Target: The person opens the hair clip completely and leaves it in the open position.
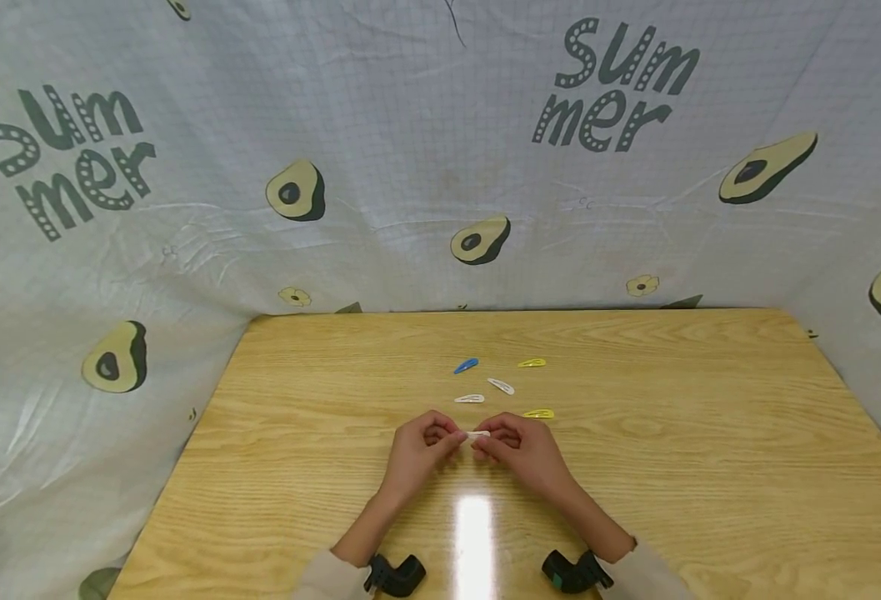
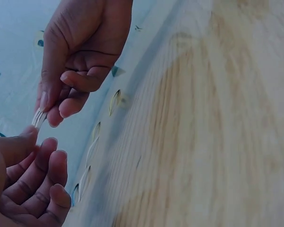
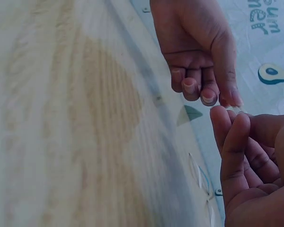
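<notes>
Just above the wooden table (image 1: 680, 467), both hands hold one small white snap hair clip (image 1: 478, 434) between them. My left hand (image 1: 451, 436) pinches its left end with thumb and forefinger. My right hand (image 1: 488, 442) pinches the right end. In the left wrist view the white clip (image 2: 38, 118) shows as a thin pale strip between the right hand (image 2: 49, 106) above and the left hand (image 2: 35, 139) below. In the right wrist view only a sliver of the white clip (image 3: 236, 108) shows between the fingertips.
Several loose clips lie just beyond the hands: a blue one (image 1: 466, 365), a yellow one (image 1: 532, 362), two white ones (image 1: 500, 386) (image 1: 469, 398) and a second yellow one (image 1: 538, 413) close to the right hand. An avocado-print cloth (image 1: 185, 208) walls in the table.
</notes>
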A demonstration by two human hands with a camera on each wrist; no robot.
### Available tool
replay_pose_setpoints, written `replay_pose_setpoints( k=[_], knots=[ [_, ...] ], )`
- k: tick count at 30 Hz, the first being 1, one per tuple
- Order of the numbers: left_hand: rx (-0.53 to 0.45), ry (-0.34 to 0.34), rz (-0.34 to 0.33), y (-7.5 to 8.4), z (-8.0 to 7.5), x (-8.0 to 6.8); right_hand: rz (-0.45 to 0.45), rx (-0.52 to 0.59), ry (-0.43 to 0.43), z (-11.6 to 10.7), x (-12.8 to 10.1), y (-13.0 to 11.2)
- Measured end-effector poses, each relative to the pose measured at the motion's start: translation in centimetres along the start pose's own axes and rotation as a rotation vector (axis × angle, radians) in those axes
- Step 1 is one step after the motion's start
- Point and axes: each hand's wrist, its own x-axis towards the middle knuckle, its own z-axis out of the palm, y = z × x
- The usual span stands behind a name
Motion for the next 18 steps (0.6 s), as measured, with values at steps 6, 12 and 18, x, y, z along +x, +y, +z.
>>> replay_pose_setpoints(
  k=[6,12,18],
  knots=[
    [-0.018,-0.038,-0.017,-0.1,1.2,-0.4,0.018,0.040,0.018,-0.8,-1.4,0.4],
    [-0.120,-0.052,-0.044,-2.4,2.9,-0.7,0.059,0.075,0.037,-1.6,-2.8,0.8],
    [-0.163,-0.039,-0.074,-1.3,4.1,-1.4,0.099,0.092,0.044,-2.3,-3.7,1.1]
  ],
)
